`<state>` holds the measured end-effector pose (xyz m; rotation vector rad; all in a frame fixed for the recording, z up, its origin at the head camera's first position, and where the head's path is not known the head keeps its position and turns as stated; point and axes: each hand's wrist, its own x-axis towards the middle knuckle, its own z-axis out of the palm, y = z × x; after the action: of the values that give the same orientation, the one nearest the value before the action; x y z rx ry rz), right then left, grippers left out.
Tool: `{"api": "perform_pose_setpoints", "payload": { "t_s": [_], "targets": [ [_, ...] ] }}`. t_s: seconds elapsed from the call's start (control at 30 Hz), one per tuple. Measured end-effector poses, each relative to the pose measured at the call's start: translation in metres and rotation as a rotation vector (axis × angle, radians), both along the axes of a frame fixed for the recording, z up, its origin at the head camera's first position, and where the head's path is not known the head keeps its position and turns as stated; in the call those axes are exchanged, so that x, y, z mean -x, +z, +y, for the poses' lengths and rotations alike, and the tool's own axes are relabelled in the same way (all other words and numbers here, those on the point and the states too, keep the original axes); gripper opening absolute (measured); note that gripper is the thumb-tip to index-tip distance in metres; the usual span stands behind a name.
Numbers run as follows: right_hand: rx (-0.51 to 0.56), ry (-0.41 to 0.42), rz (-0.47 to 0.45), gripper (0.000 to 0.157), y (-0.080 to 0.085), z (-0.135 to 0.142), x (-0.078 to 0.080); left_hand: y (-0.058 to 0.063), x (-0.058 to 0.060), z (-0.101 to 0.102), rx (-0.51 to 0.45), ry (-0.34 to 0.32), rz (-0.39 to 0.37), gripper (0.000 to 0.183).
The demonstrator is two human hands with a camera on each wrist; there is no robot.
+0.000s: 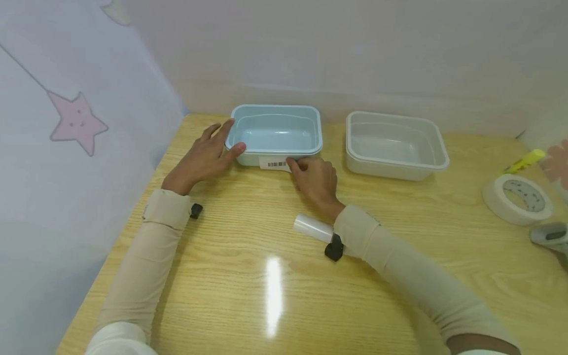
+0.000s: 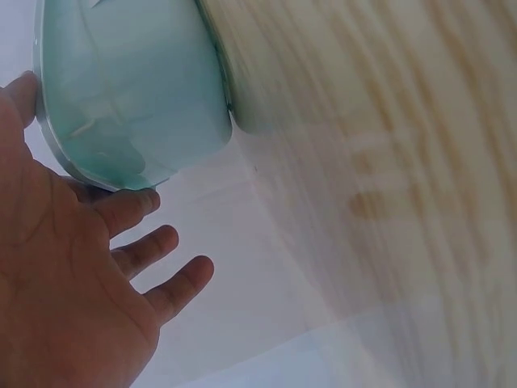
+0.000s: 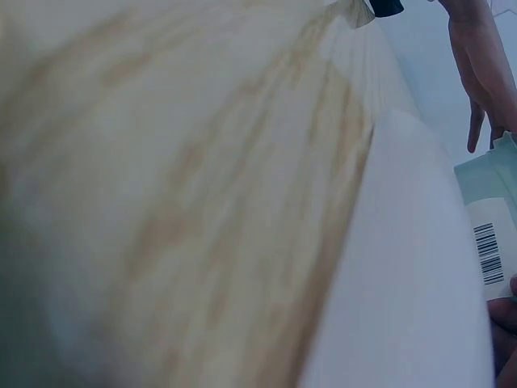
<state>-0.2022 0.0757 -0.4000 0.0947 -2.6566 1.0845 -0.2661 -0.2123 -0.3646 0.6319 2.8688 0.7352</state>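
Head: left fingers [image 1: 226, 130] spread against blue container [image 1: 279, 151]; right fingers [image 1: 296, 170] pinch its label [image 1: 271, 163].

Soft light fills my head view, leaving 1 long white glare streak on the pale yellow wood-grain table [image 1: 213, 291] and a glint inside the light-blue rectangular plastic container [image 1: 275, 123]. My right-wrist view is hazy, the smooth white cylinder [image 3: 404, 267] nearest the lens blurred; my left-wrist view looks washed-out.
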Motion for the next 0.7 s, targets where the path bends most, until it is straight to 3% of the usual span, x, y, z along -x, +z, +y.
{"api": "perform_pose_setpoints", "payload": {
  "t_s": [0.37,0.7],
  "targets": [
    [0.038,0.014,-0.012,0.033,0.0022,-0.0080,-0.0011,0.0003,-0.0002,-0.0053,-0.008,-0.008,0.002,0.081],
    [-0.054,-0.012,0.059,0.033,0.0027,-0.0062,0.0023,0.0014,0.0001,-0.0038,0.001,-0.009,0.028,0.083]
  ]
}}
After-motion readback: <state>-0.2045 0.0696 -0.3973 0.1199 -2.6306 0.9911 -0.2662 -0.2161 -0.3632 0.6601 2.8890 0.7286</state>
